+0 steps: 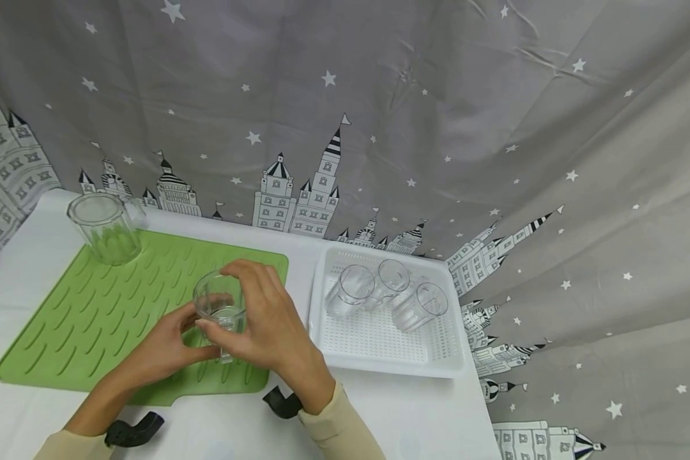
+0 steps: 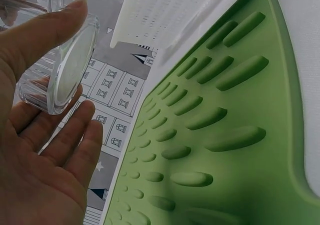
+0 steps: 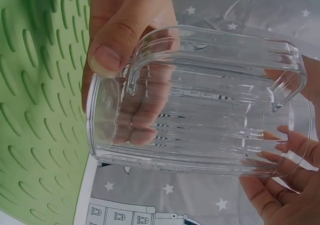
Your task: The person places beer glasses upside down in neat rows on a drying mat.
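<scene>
Head view: where does the clear handled mug lie relative to the grip?

Between both hands, raised over the green drying mat. The right hand grips the rim end, thumb on the near side. The left hand holds the base end, thumb beside the handle, fingers on the opposite side.

And the containers?

One white perforated basket, right of the mat, holding three clear drinking vessels grouped toward its far side. One second clear mug stands on the mat's far left corner, green showing through its wall.
</scene>
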A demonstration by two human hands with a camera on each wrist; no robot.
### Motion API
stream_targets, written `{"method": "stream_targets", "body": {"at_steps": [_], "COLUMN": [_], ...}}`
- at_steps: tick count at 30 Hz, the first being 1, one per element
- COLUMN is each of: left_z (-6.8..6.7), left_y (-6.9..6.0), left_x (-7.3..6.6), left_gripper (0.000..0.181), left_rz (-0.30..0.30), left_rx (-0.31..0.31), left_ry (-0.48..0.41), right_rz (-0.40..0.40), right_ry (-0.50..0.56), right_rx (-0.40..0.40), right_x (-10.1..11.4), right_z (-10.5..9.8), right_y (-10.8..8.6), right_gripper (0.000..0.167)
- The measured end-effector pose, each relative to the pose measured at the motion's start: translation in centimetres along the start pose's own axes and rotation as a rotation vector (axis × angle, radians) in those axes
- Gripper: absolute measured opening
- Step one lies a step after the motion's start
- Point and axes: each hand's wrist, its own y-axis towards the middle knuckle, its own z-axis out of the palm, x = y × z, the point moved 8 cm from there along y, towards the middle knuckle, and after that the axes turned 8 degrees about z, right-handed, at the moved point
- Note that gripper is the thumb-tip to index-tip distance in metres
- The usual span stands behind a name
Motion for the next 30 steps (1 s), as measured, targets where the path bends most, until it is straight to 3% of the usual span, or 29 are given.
{"method": "stream_targets", "body": {"at_steps": [5, 12, 25, 30], "left_z": [-0.2, -0.8, -2.1, -2.3], "left_y": [-0.1, -0.5, -1.0, -1.0], "left_x": [0.5, 0.1, -0.4, -0.7], "left_gripper": [0.081, 0.080, 0.091, 0.092], "left_rz": [-0.033, -0.008, -0.014, -0.016], "left_rx": [-0.002, -0.040, -0.103, -0.102], "left_ry": [0.028, 0.033, 0.102, 0.105], "right_rz": [0.001, 0.001, 0.061, 0.128], "right_ry": [0.002, 0.029, 0.116, 0.156], "right_rx": [-0.002, 0.004, 0.008, 0.036], "right_x": [0.0, -0.4, -2.8, -3.9], "right_z": [0.0, 0.1, -0.4, -0.3], "right_y": [-0.1, -0.2, -1.4, -2.0], "right_gripper": [0.069, 0.071, 0.072, 0.071]}}
